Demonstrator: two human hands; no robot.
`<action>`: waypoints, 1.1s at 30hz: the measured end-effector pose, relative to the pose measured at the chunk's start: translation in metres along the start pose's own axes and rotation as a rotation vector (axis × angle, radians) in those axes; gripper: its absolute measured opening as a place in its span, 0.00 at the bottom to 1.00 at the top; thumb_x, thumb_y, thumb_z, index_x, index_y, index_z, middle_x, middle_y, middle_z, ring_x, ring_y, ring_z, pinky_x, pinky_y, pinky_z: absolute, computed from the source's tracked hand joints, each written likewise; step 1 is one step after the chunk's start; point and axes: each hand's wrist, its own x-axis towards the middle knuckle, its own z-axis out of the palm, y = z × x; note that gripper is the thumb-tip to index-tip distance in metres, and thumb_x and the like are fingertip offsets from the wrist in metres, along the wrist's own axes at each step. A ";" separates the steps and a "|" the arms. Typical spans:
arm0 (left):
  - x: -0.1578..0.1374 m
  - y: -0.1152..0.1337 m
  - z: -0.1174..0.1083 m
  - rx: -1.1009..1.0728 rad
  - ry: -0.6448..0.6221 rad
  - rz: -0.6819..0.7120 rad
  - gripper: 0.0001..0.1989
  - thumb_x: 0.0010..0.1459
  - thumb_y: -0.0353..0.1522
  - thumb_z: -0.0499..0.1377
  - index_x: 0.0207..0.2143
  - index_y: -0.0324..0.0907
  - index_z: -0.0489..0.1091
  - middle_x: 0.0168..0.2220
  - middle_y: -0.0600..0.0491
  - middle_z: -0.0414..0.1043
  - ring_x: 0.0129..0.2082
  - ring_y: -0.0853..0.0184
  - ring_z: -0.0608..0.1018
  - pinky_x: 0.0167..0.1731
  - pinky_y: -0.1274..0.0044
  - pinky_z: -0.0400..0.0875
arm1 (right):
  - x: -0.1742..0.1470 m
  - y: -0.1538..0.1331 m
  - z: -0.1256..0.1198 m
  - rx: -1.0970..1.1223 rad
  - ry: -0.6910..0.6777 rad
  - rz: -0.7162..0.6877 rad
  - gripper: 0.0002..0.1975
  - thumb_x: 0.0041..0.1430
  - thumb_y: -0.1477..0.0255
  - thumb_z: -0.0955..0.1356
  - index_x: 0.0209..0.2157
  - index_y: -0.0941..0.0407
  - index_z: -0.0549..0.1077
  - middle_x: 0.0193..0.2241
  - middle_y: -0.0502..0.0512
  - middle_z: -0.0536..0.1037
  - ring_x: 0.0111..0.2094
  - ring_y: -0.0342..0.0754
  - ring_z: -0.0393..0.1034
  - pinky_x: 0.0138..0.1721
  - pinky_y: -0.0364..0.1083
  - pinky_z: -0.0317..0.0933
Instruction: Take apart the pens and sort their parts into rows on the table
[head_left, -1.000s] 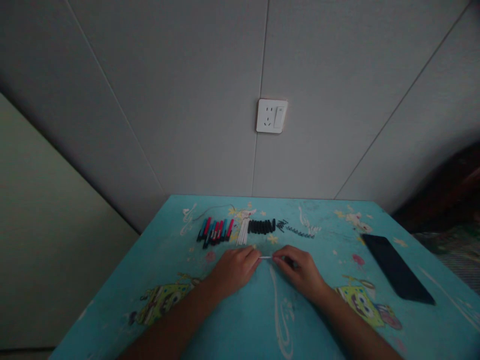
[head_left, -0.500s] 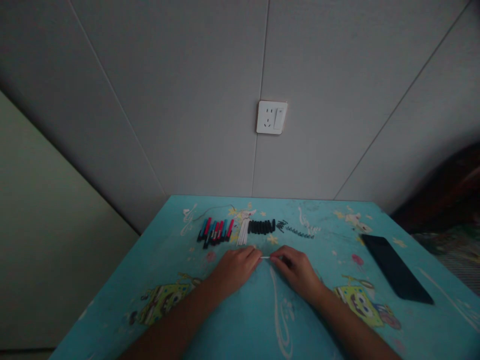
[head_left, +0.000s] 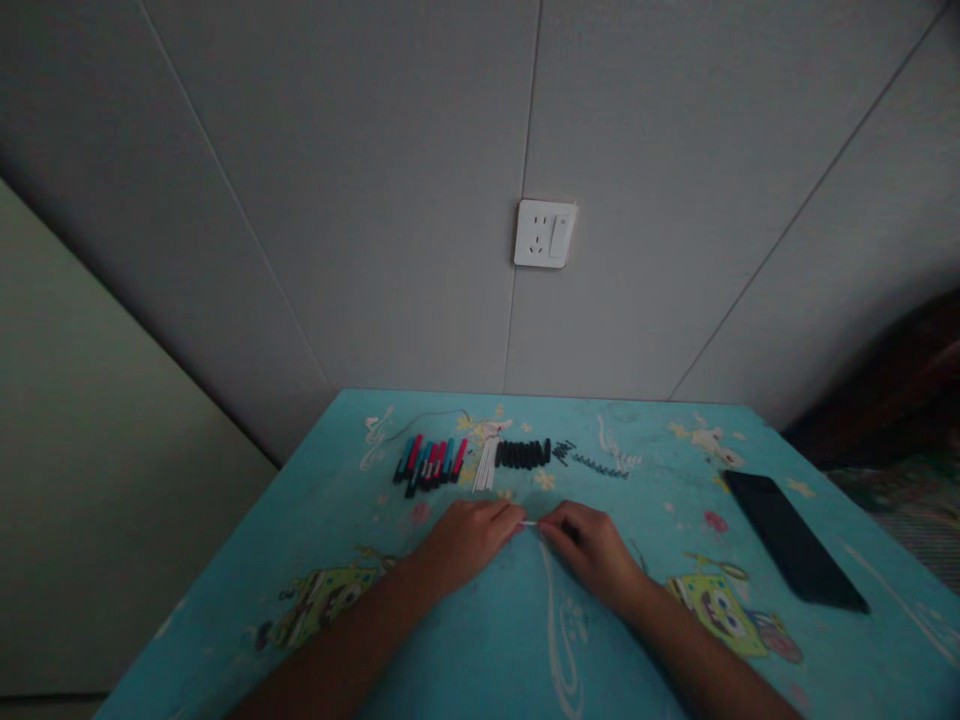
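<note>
My left hand (head_left: 474,532) is closed on one end of a thin white stick (head_left: 530,523), and my right hand (head_left: 586,540) pinches its other end. Only a short length of the stick shows between the fingertips. Just beyond my hands lie several more thin white sticks (head_left: 485,466), side by side. To their left is a group of pink and blue pen barrels with dark ends (head_left: 431,463). A row of short black cylinders, like caps (head_left: 523,455), lies to their right, followed by small dark pieces (head_left: 562,452) too tiny to make out.
All of this lies on a light blue table cover (head_left: 480,640) with cartoon prints. A dark flat slab (head_left: 793,540) rests on the right side. The table's back edge meets a grey wall with a white socket (head_left: 545,233). Small spiral-looking pieces (head_left: 600,466) lie right of centre.
Both hands have come slightly nearer to me, with the white stick still between them. The laid-out pieces have stayed where they were.
</note>
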 end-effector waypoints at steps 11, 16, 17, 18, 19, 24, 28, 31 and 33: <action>0.000 0.002 0.003 -0.059 0.006 -0.062 0.08 0.67 0.36 0.52 0.41 0.43 0.68 0.33 0.54 0.74 0.35 0.66 0.78 0.32 0.77 0.69 | -0.001 -0.001 0.000 0.012 -0.044 -0.040 0.10 0.67 0.67 0.64 0.33 0.55 0.72 0.30 0.50 0.74 0.32 0.44 0.69 0.35 0.42 0.61; -0.001 0.001 0.001 -0.067 0.011 0.002 0.08 0.67 0.36 0.52 0.40 0.43 0.69 0.33 0.54 0.73 0.34 0.67 0.78 0.31 0.78 0.68 | -0.001 -0.005 -0.003 0.047 -0.057 -0.043 0.10 0.67 0.67 0.62 0.34 0.55 0.71 0.30 0.51 0.74 0.32 0.45 0.68 0.35 0.43 0.61; -0.001 0.001 0.001 -0.069 0.013 0.009 0.08 0.67 0.36 0.52 0.40 0.43 0.69 0.33 0.54 0.73 0.33 0.67 0.78 0.31 0.78 0.68 | -0.001 -0.006 -0.003 0.056 -0.056 -0.045 0.10 0.68 0.67 0.62 0.34 0.55 0.71 0.30 0.51 0.73 0.32 0.45 0.68 0.35 0.43 0.61; -0.001 0.001 0.000 -0.071 0.017 0.012 0.08 0.67 0.36 0.53 0.40 0.43 0.69 0.33 0.54 0.73 0.33 0.68 0.78 0.31 0.78 0.68 | -0.001 -0.007 -0.004 0.064 -0.055 -0.048 0.10 0.68 0.67 0.62 0.34 0.55 0.71 0.30 0.51 0.73 0.32 0.45 0.68 0.35 0.43 0.61; -0.001 0.000 0.000 -0.077 0.023 0.010 0.08 0.67 0.36 0.53 0.40 0.43 0.69 0.33 0.54 0.73 0.33 0.68 0.78 0.32 0.78 0.68 | 0.000 -0.008 -0.004 0.073 -0.051 -0.051 0.10 0.68 0.67 0.62 0.34 0.55 0.71 0.30 0.51 0.73 0.32 0.45 0.68 0.35 0.43 0.61; -0.001 0.000 -0.001 -0.109 0.066 -0.010 0.10 0.67 0.36 0.52 0.39 0.42 0.69 0.33 0.54 0.73 0.35 0.68 0.77 0.34 0.78 0.68 | 0.000 -0.011 -0.004 0.126 -0.016 -0.028 0.10 0.68 0.66 0.62 0.35 0.55 0.71 0.28 0.50 0.72 0.29 0.44 0.66 0.33 0.42 0.60; 0.000 0.001 0.002 -0.140 0.063 -0.016 0.09 0.67 0.36 0.52 0.38 0.41 0.69 0.33 0.54 0.73 0.34 0.68 0.77 0.34 0.78 0.69 | -0.001 -0.011 -0.004 0.169 -0.019 0.023 0.12 0.68 0.64 0.62 0.35 0.55 0.71 0.24 0.48 0.69 0.25 0.43 0.63 0.29 0.42 0.58; 0.000 0.002 0.002 -0.202 0.077 -0.042 0.09 0.67 0.36 0.53 0.38 0.41 0.68 0.33 0.54 0.73 0.34 0.69 0.76 0.35 0.78 0.69 | -0.001 -0.011 -0.003 0.187 -0.019 0.055 0.13 0.67 0.62 0.62 0.35 0.56 0.71 0.22 0.47 0.68 0.24 0.42 0.62 0.27 0.41 0.57; 0.000 0.003 0.002 -0.254 0.098 -0.049 0.08 0.67 0.35 0.52 0.38 0.41 0.68 0.33 0.53 0.73 0.34 0.69 0.76 0.35 0.78 0.69 | -0.001 -0.011 -0.003 0.188 -0.011 0.056 0.13 0.67 0.62 0.63 0.34 0.56 0.71 0.22 0.47 0.68 0.24 0.42 0.62 0.27 0.41 0.57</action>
